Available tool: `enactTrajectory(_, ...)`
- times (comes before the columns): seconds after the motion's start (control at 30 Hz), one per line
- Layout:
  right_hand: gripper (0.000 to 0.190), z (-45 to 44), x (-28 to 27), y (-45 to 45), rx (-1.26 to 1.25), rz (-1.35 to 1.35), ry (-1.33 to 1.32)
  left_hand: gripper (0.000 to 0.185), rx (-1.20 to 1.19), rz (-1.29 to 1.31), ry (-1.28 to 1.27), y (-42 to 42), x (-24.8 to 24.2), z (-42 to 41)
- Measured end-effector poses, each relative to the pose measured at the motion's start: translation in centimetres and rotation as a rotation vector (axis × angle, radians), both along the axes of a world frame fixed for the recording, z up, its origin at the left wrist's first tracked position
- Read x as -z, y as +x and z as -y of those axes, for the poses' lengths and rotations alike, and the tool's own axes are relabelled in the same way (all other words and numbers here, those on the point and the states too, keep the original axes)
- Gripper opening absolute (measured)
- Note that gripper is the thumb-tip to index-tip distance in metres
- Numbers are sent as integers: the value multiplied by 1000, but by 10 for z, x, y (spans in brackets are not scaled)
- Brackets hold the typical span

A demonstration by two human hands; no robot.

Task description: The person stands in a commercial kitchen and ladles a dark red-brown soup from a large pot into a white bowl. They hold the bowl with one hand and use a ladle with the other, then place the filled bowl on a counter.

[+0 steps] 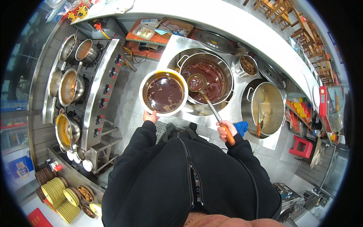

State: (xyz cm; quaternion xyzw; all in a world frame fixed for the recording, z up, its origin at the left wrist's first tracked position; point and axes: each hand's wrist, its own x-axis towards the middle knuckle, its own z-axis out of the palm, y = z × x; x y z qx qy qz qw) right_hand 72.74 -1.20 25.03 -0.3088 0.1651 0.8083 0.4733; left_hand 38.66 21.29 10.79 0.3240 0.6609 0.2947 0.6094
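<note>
My left hand grips the near rim of a wide metal basin. Dark brown liquid with pale bits on its surface fills much of that basin. In my right hand is the wooden handle of a long metal ladle. The ladle's bowl is over the large stockpot, holding some liquid. Reddish-brown broth lies inside this stockpot, which sits at a round opening of the steel stove top. The basin is beside the stockpot, at its left; whether they touch I cannot tell.
A second tall pot at right holds cloudy liquid and wooden-handled tools. A small steel pot of dark pieces stands behind it. A blue cloth lies near my right hand. Left is a gas range with several pans. A red stool is at right.
</note>
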Motion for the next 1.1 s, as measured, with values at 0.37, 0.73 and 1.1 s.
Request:
enactTrajectory(0.37,25,25,-87,1,-73,151,73,31,12,-13,24,1,-5,1)
enactTrajectory(0.73,22,-2,-89,-31,-425,396,137,32,25,-52,15,1,-9,1)
enactTrajectory(1.1,25,1,-47,-52,-791,1607,564,32,-3,-30,-21,2,-5,0)
